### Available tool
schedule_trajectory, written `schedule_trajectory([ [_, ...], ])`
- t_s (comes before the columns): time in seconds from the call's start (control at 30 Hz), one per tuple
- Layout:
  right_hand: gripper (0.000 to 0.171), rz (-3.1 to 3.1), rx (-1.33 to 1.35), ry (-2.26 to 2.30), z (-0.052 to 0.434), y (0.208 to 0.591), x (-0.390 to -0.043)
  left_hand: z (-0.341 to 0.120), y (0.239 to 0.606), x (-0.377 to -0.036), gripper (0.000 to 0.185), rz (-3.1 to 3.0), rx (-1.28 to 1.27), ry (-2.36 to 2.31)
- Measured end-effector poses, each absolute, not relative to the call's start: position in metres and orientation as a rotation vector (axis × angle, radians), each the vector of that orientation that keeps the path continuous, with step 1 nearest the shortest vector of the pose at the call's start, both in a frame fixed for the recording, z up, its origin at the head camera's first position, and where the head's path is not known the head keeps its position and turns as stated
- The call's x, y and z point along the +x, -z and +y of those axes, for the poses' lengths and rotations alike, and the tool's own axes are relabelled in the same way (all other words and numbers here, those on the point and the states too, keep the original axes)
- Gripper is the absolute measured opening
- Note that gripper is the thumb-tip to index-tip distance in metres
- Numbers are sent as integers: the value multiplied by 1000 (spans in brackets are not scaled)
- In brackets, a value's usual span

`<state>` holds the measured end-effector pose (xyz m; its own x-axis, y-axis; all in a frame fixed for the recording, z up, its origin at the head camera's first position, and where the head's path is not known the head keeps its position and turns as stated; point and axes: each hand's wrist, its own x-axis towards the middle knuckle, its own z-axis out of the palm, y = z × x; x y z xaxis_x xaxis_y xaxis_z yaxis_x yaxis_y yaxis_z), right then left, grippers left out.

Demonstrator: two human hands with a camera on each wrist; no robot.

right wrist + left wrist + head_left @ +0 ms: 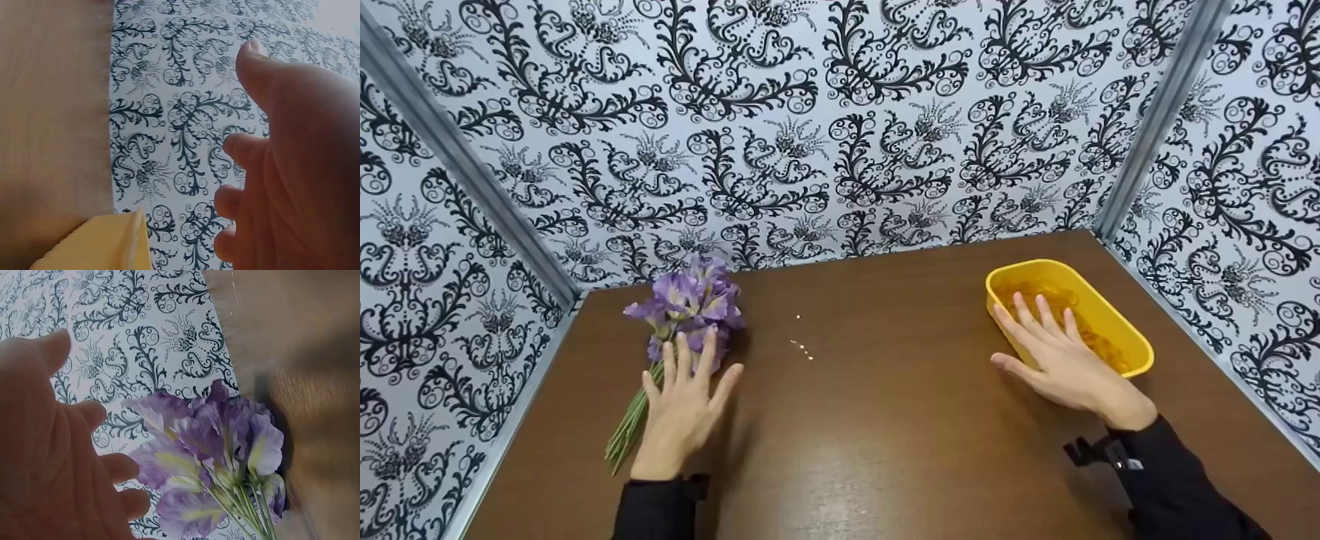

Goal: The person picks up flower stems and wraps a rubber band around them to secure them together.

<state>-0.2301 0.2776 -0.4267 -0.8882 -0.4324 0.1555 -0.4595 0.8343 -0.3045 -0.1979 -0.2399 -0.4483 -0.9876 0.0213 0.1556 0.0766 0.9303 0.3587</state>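
A bunch of purple flowers (694,296) with long green stems (626,435) lies on the left of the table. Above it hovers my left hand (679,412), fingers spread and holding nothing; the left wrist view shows the palm beside the blooms (208,450). To the right stands a yellow tub (1110,319) with a tangle of yellow-orange rubber bands (1099,345) inside. My right hand (1065,364) is spread over the tub's near side and hides part of it. In the right wrist view, only a corner of the tub (107,244) shows, below the fingers.
The brown wooden table (870,420) is bounded by patterned black-and-white panels (780,135) at the back and both sides, with grey metal posts (1162,105) at the corners. Several small pale specks (802,349) lie near the table's middle.
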Motion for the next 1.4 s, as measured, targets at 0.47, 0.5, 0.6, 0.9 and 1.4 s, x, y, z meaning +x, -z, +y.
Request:
schedule_trajectory([
  [0.47, 81, -2644, 1030, -652, 260, 445, -221, -305, 444, -213, 97, -3033, 15, 578],
  [0.5, 82, -2634, 1045, -657, 258, 447, -221, -310, 443, -215, 98, -3053, 39, 589],
  [0.6, 85, -2644, 1067, -662, 254, 453, -221, -324, 438, -223, 91, -3112, 91, 620],
  [0.9, 89, -2781, 1079, -672, 250, 469, -221, -336, 423, -245, 56, -3275, 194, 686],
  [1.4, 97, -2907, 1101, -723, 243, 474, -223, -329, 426, -269, 71, -3343, 295, 796],
])
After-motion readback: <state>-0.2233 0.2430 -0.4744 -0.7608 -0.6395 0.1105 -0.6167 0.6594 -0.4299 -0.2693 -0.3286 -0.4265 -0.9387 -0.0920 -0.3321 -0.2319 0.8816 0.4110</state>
